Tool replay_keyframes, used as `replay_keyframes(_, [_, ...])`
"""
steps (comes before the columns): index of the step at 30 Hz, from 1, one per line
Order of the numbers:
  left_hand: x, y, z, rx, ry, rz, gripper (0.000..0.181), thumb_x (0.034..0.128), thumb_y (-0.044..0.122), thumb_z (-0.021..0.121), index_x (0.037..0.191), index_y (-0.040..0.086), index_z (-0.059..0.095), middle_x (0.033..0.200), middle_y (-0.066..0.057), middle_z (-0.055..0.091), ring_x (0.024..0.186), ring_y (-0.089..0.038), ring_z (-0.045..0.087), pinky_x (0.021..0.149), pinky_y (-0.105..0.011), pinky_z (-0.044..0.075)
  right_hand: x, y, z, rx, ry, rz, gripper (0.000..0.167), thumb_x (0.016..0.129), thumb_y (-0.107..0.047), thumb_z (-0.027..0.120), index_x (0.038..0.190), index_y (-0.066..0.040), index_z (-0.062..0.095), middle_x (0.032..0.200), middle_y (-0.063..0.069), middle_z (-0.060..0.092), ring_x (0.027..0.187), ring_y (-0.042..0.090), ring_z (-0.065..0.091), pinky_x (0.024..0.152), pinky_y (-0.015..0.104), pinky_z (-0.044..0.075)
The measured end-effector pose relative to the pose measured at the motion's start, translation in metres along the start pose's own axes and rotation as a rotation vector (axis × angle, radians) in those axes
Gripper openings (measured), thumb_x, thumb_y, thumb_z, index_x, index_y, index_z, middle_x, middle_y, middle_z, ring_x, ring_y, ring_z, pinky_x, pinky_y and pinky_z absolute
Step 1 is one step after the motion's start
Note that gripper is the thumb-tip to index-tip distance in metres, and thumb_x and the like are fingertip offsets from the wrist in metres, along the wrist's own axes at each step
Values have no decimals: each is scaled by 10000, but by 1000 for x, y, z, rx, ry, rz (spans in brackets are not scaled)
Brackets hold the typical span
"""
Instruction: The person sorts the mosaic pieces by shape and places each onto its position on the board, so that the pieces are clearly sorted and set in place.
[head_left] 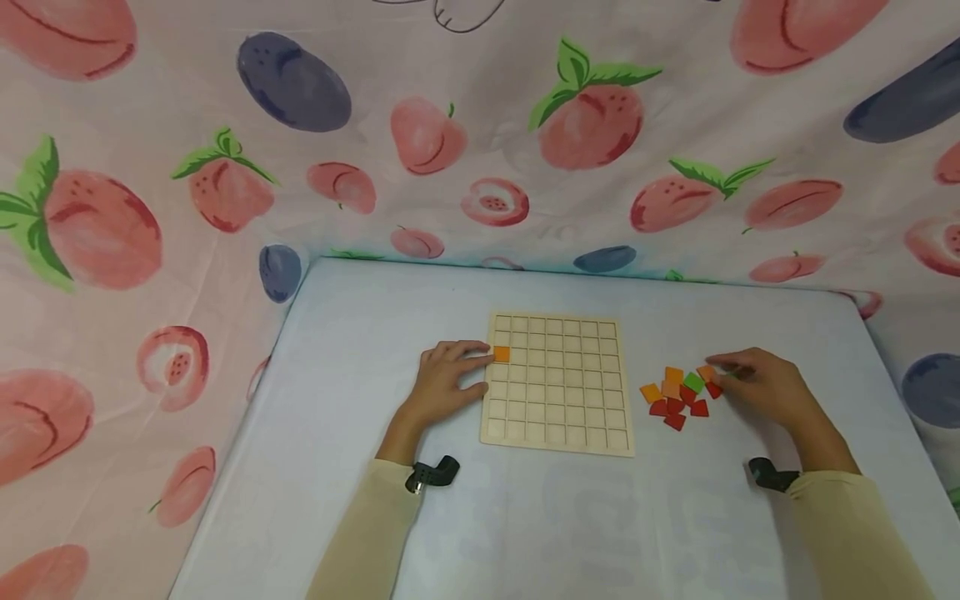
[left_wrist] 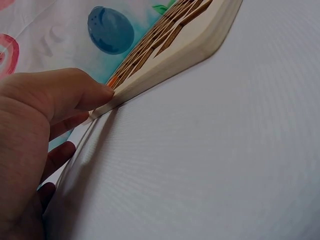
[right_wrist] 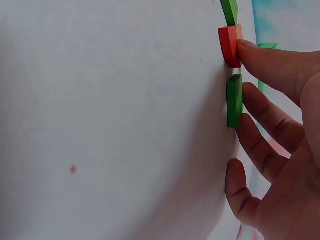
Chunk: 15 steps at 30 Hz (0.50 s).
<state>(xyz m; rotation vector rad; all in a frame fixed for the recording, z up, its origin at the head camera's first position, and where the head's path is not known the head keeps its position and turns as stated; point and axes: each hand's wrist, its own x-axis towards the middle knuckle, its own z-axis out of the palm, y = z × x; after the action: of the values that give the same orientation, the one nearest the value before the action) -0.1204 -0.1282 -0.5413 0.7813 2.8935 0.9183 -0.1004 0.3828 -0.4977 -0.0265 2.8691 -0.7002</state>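
Observation:
A pale wooden grid board (head_left: 556,383) lies on the table, with an orange square tile (head_left: 502,355) in a cell at its left side. My left hand (head_left: 444,379) rests against the board's left edge, fingertips beside that tile; in the left wrist view its thumb (left_wrist: 97,94) touches the board's side. At the right end of a tile pile, my right hand (head_left: 765,387) touches an orange tile (head_left: 706,373) with loosely bent fingers. The right wrist view has the thumb at a red tile (right_wrist: 229,46) and other fingers against a green tile (right_wrist: 234,101).
Right of the board, several red tiles (head_left: 676,422), orange tiles (head_left: 673,375) and a bright green tile (head_left: 693,382) lie loosely grouped, some overlapping. A white cloth (head_left: 555,525) covers the table. Behind it hangs a fruit-printed curtain (head_left: 360,242).

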Motion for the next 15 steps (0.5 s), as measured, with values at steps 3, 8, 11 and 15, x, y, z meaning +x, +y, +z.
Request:
replay_keyframes(3, [0,1,0,1,-2,0,458,913,339,700,1363,255,676,1466,67,560,1307,-229,467,1037,-516,322,0,0,0,-5,0,-3,349,948,-201,712,1263,-50,701,1186,250,626,1060,424,550,877,626,488])
replay_keyframes(8, [1,1,1,5,-2,-4,458,915,345,697,1364,259,674,1468,67,558,1309,-223,464,1037,-512,322,-1,-2,0,6,13,-2,314,944,-161,709,1235,-42,693,1188,255,627,1058,427,546,868,618,495])
replay_keyframes(11, [1,0,1,6,-1,-9,458,913,344,700,1363,261,675,1468,70,559,1311,-221,464,1038,-511,323,-1,-4,1,26,13,17,310,946,-166,708,1226,-39,671,1213,258,621,1080,439,533,878,622,490])
replay_keyframes(15, [1,0,1,8,-3,-16,453,913,344,699,1359,266,678,1468,74,559,1312,-218,465,1040,-508,325,-1,-7,3,38,22,40,283,954,-211,712,1187,-56,664,1184,236,651,1086,432,544,860,589,499])
